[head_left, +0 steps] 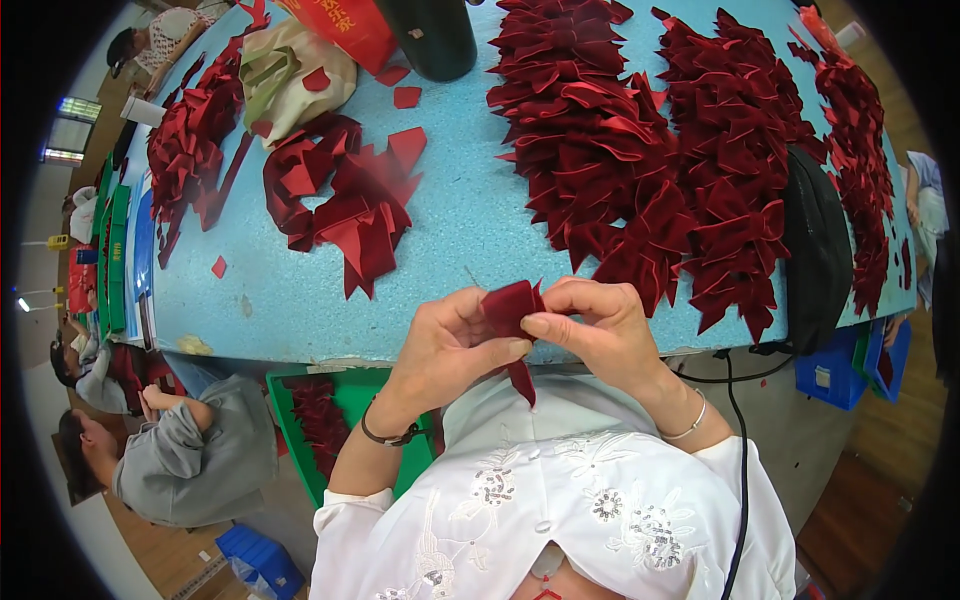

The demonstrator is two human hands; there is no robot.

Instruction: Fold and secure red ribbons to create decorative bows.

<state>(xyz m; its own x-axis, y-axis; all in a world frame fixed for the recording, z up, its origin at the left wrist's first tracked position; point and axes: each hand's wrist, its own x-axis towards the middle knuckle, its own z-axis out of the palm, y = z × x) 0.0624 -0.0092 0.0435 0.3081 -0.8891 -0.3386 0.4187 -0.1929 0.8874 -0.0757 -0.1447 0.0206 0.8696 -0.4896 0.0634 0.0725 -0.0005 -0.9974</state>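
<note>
A piece of dark red velvet ribbon (508, 308), folded into a loop with a tail hanging down, is held between my two hands over the table's near edge. My left hand (445, 340) has its fingers closed around the loop's left side. From the other side, my right hand (603, 325) pinches the ribbon with thumb and forefinger. Just beyond my hands, a long heap of dark red velvet bows (600, 170) lies on the blue table (450, 220). Loose ribbon pieces (375, 225) curl on the tabletop to the left.
More bows (735, 170) lie to the right, beside a black bag (818, 250). A dark cylinder (432, 40) and a cloth bag (300, 72) stand at the back. Below the edge is a green crate (290, 435); a black cable (738, 420) hangs right. A person (205, 450) sits left.
</note>
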